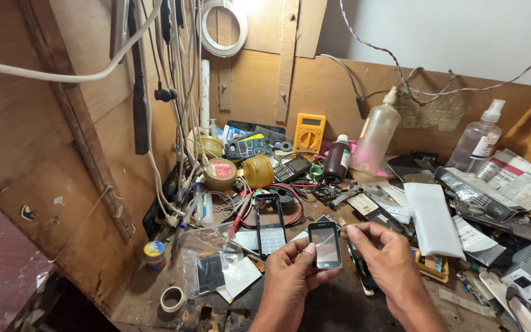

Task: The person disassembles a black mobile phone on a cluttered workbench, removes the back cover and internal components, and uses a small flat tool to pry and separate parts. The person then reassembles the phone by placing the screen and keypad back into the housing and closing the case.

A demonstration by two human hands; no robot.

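A small black phone screen panel [325,245] with a glossy face is held upright over the cluttered workbench. My left hand [291,276] grips its lower left edge between thumb and fingers. My right hand [388,261] comes in from the right, its thumb and forefinger pinching at the panel's upper right corner. Just behind, a black phone front housing with a keypad [270,225] lies flat on the bench.
A yellow multimeter [308,132] leans on the back board. A brown bottle [337,160], a tilted clear bottle [374,138] and a spray bottle [480,138] stand behind. Clear plastic bags [213,264], a tape roll [172,299], round tins [219,173], hanging cables and papers crowd the bench.
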